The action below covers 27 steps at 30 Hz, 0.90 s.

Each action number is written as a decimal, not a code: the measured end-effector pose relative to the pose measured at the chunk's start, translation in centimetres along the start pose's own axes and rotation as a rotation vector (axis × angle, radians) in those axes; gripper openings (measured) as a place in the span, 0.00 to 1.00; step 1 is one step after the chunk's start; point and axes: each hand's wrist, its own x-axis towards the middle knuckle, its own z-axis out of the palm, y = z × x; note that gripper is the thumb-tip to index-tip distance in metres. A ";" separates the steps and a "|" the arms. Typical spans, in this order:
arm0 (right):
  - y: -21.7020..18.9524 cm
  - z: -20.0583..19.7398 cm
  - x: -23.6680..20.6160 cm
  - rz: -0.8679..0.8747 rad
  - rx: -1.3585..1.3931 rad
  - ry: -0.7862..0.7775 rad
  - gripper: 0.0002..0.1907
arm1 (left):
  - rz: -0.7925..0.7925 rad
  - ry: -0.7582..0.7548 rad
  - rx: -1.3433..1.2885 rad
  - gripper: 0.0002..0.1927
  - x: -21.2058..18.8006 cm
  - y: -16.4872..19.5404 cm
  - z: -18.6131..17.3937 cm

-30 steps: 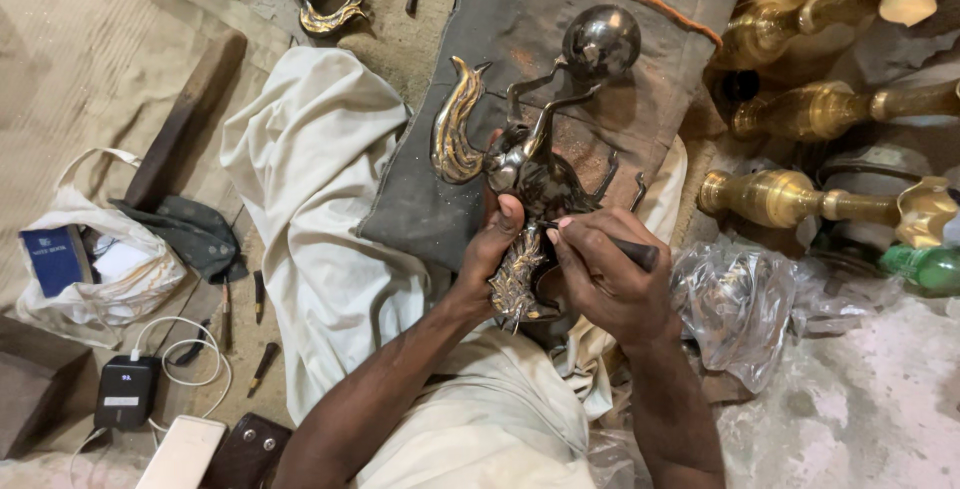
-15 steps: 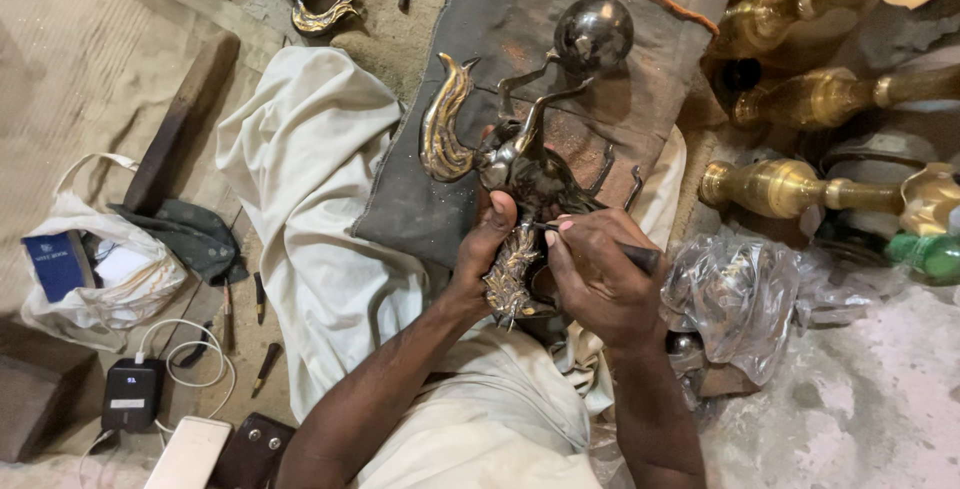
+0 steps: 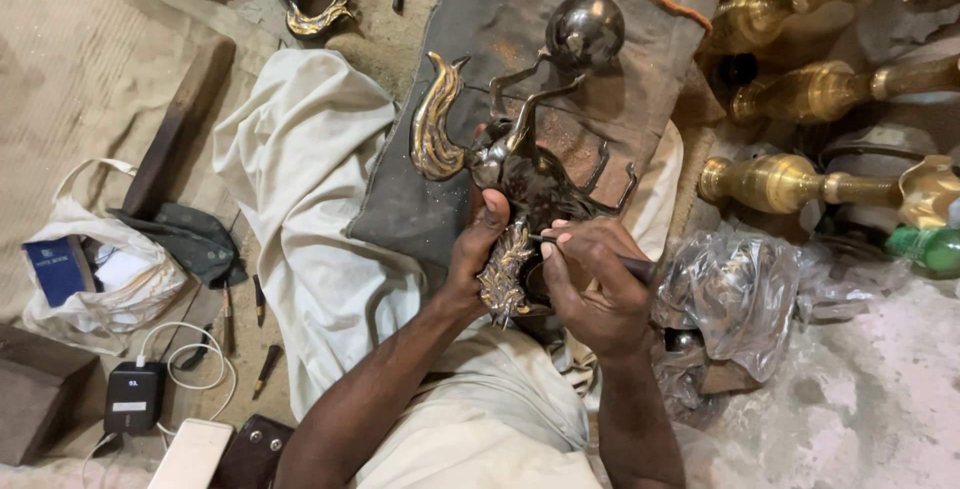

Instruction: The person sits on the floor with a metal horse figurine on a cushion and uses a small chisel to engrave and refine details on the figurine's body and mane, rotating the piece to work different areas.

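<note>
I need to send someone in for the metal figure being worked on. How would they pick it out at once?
Start at the dark grey cloth spread in the middle of the floor, beside the white cloth. On it lies the metal horse figurine, held by the left hand while the right hand works it with a thin tool. Unlike the plain brass vases nearby, it has thin legs, a curled golden tail and a round ball.

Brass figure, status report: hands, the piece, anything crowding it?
Left hand grips brass figure near its leafy base. Right hand holds thin tool, tip on the figure. Plastic bag beside right hand, not blocking.
</note>
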 end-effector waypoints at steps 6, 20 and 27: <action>0.0 0.4 -0.8 0.029 -0.044 0.055 0.10 | -0.034 -0.002 -0.028 0.35 0.1 -0.2 -0.2; -0.5 1.1 -1.8 0.082 -0.019 0.119 0.12 | -0.108 -0.051 -0.152 0.32 0.1 -1.0 -1.9; 0.2 1.1 -2.8 0.030 0.025 0.115 0.13 | -0.106 -0.015 -0.100 0.32 0.1 -0.5 -1.3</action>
